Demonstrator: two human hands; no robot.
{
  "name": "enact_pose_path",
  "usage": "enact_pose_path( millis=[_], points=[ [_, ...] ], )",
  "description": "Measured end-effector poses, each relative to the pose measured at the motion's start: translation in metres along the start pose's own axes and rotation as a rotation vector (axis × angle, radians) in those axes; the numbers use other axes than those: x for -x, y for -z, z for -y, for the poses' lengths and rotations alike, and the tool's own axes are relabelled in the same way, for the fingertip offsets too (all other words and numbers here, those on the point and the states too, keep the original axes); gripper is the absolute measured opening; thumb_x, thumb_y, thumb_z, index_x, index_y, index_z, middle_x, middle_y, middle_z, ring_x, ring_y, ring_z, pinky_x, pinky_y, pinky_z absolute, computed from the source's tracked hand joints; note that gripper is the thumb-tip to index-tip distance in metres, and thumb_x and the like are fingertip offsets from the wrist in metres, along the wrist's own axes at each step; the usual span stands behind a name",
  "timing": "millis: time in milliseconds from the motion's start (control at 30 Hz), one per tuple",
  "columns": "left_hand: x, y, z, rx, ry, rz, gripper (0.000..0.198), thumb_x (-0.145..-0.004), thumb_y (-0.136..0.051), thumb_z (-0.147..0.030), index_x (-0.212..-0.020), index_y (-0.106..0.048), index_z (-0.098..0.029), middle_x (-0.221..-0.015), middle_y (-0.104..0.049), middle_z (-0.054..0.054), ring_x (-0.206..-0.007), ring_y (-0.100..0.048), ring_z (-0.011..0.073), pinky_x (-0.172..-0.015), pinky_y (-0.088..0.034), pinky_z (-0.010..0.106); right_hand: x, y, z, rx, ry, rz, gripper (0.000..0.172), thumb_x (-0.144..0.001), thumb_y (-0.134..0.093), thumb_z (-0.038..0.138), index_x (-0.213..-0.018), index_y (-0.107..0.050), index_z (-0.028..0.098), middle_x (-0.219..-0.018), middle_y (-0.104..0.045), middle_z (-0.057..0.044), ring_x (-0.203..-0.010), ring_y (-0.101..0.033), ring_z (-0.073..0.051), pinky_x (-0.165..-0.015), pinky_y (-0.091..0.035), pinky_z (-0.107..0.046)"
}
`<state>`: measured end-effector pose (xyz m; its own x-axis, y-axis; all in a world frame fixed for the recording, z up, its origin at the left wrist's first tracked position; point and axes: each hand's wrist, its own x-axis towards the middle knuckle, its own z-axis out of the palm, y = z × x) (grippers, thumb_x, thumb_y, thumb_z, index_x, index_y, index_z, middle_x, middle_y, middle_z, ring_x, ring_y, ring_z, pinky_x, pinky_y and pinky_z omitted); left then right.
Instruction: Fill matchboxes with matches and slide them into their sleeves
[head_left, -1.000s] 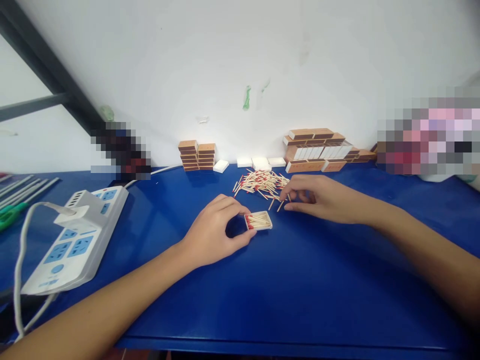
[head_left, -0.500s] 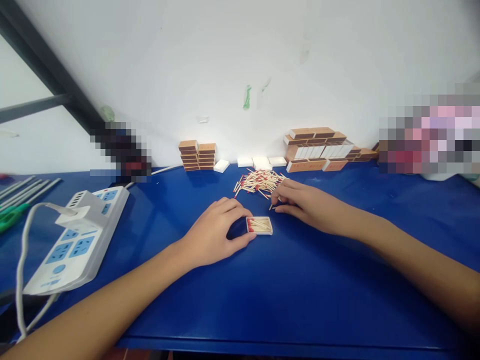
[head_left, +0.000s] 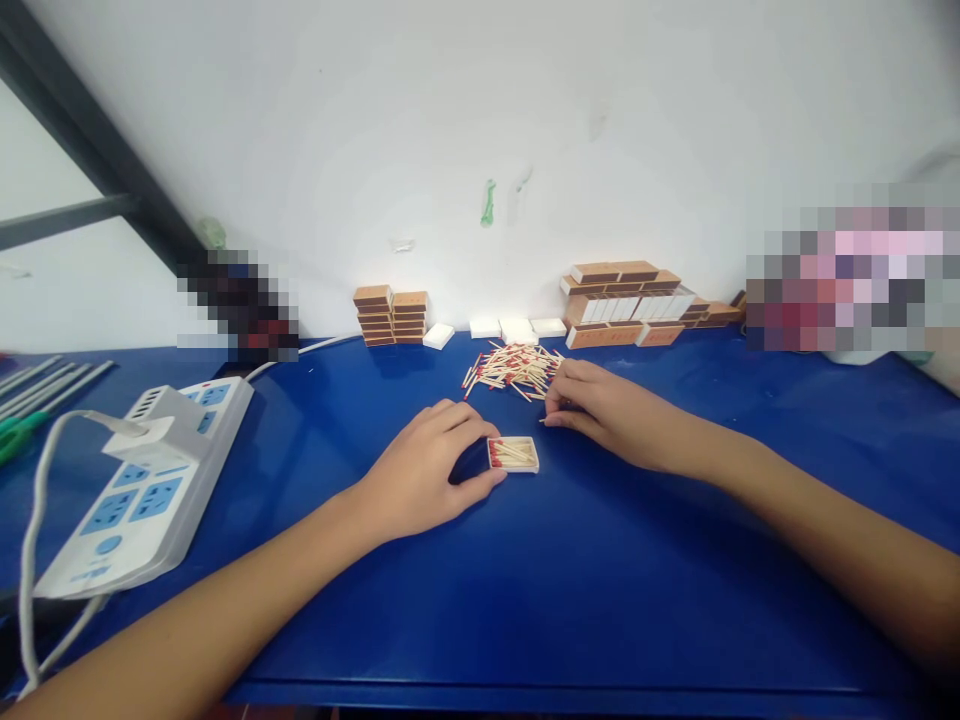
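Observation:
My left hand [head_left: 431, 470] grips the left end of a small white matchbox tray [head_left: 534, 456] between thumb and fingers. Several red-headed matches [head_left: 513, 455] lie inside the tray, their heads toward the left. To the right and a bit farther back, my right hand [head_left: 600, 405] is closed in a pinch. A pale match end [head_left: 544, 421] pokes out from its fingertips; the rest of that match is hidden. A loose pile of matches [head_left: 517, 368] lies just beyond both hands, with its right edge close to my right fingers.
Stacked matchboxes [head_left: 391, 315] stand against the wall at left, and a larger stack [head_left: 626, 305] at right. White trays [head_left: 517, 330] lie between them. A power strip [head_left: 150, 490] with a white cable occupies the table's left side, near green-handled scissors [head_left: 15, 437].
My right thumb and fingers have come together on a match at the table. My left hand keeps its hold on the tray. The whole view has shifted slightly.

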<state>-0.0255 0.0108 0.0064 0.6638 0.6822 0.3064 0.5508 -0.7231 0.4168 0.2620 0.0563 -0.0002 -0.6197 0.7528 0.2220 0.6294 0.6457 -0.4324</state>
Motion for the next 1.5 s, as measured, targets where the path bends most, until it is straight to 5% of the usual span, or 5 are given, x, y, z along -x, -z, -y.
enact_pose_path(
  millis=[500,1000,1267,1500],
  points=[
    [-0.001,-0.001,0.001,-0.007,-0.007,-0.007,0.027,-0.098,-0.07,-0.034,-0.122,-0.068,-0.022,-0.116,-0.07,0.008,-0.11,-0.062,0.0261,-0.101,-0.052,0.046,0.005,0.022,-0.01,0.033,-0.105,0.031,0.031,-0.103,-0.059,0.05,-0.09,-0.067,0.024,-0.089,-0.062,-0.005,-0.079,-0.056,-0.021,-0.068,-0.041,-0.034],
    [-0.001,-0.001,0.001,-0.022,-0.006,0.008,0.024,-0.1,-0.068,-0.035,-0.121,-0.067,-0.022,-0.116,-0.069,0.007,-0.109,-0.061,0.0252,-0.101,-0.051,0.045,0.005,0.006,0.006,0.049,-0.086,0.078,0.031,-0.107,-0.049,0.044,-0.089,-0.063,0.022,-0.1,-0.065,-0.009,-0.089,-0.062,-0.024,-0.079,-0.048,-0.037],
    [0.0,-0.001,0.001,-0.022,-0.015,-0.004,0.025,-0.099,-0.069,-0.034,-0.12,-0.068,-0.022,-0.114,-0.069,0.007,-0.107,-0.061,0.0248,-0.099,-0.052,0.044,0.002,0.005,0.022,0.023,-0.014,-0.035,0.029,-0.109,-0.046,0.041,-0.092,-0.061,0.023,-0.094,-0.068,-0.009,-0.093,-0.06,-0.025,-0.086,-0.048,-0.041],
    [-0.002,-0.001,0.0,-0.015,-0.003,-0.007,0.025,-0.098,-0.07,-0.033,-0.12,-0.068,-0.021,-0.114,-0.07,0.007,-0.108,-0.061,0.0258,-0.099,-0.052,0.045,0.001,0.0,0.027,0.009,0.076,-0.092,0.031,-0.108,-0.049,0.03,-0.13,-0.071,0.026,-0.106,-0.074,-0.009,-0.101,-0.064,-0.026,-0.086,-0.051,-0.041]
  ],
)
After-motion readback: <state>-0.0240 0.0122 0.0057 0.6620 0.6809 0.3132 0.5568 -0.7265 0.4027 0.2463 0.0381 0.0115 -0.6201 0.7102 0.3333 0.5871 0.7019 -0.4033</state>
